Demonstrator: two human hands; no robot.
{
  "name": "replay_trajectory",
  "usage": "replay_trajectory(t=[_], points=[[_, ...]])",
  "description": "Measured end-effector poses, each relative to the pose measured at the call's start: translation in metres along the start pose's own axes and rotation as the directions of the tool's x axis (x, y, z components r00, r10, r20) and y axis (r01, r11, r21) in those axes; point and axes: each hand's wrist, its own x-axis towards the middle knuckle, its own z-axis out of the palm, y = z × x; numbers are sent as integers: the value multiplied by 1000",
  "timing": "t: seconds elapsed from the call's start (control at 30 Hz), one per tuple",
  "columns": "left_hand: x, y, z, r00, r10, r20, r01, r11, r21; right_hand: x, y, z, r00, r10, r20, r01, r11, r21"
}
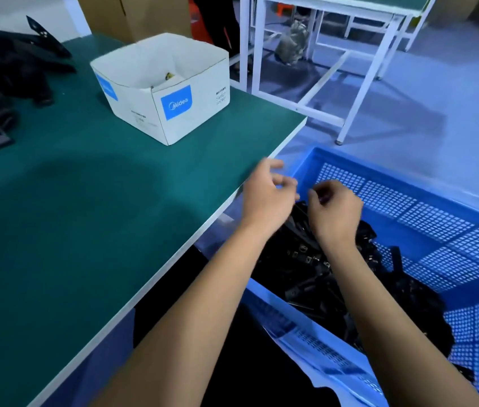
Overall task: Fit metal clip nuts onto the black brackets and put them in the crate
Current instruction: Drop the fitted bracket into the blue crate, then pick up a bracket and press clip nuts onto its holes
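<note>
Brackets point(314, 268): black, long and flat, matt plastic by the look; heaped loose in the crate, directly under both hands. Small bright metal clips show on several.
Crate point(408, 201): blue plastic, perforated grid walls, thick rim; stands below the bench edge, beneath and beyond the right hand.
Left hand point(264, 198): fingers loosely curled over the crate's near corner; blurred, nothing seen in it; cannot tell if it holds anything.
Right hand point(333, 207): just beside the left, above the heap; fingers curled inward, perhaps around something small and dark; too blurred to tell.
Progress: judged well along; a good heap is already in the crate, many fitted with clips. More remains, since unfitted stock lies on the bench.
Box point(159, 86): white card, open top, blue logo panels; ahead and left of the left hand; something small and brassy lies inside, likely nuts.
Bench point(85, 201): green matt top, pale edge; left of both hands.
Spare stock point(12, 63): dark parts piled far left.
</note>
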Motion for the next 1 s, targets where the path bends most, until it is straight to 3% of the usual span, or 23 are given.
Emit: replay_trajectory(t=[0.13,0.27,0.37,0.47,0.6,0.67,0.73,0.83,0.9,1.0], points=[[2,57,-65,974,147,-171,-173,974,-147,-15,-98,7,945,-327,27,322,939,123],[-8,76,-156,925,124,-359,-183,974,-135,-38,-183,41,847,-466,255,431,884,182],[-26,67,-228,868,92,-489,-149,986,-80,-70,-238,76,729,-546,413,502,837,220],[-54,46,-303,765,68,-641,-104,994,-20,-116,-289,112,569,-622,539,589,765,262],[-110,12,-403,536,80,-840,-71,996,50,-181,-342,154,289,-745,602,729,578,366],[-142,-7,-444,412,88,-907,-49,996,74,-206,-362,173,207,-773,599,798,488,354],[-166,-22,-473,315,57,-947,-53,998,43,-226,-382,189,192,-796,573,833,441,334],[-176,-29,-492,233,-13,-972,-194,979,-60,-251,-408,212,160,-815,557,883,370,287],[-173,-28,-495,188,-40,-981,-246,965,-86,-261,-422,227,174,-771,613,883,398,250],[-166,-30,-493,190,-26,-981,-243,967,-73,-264,-428,245,253,-680,688,863,480,157]])
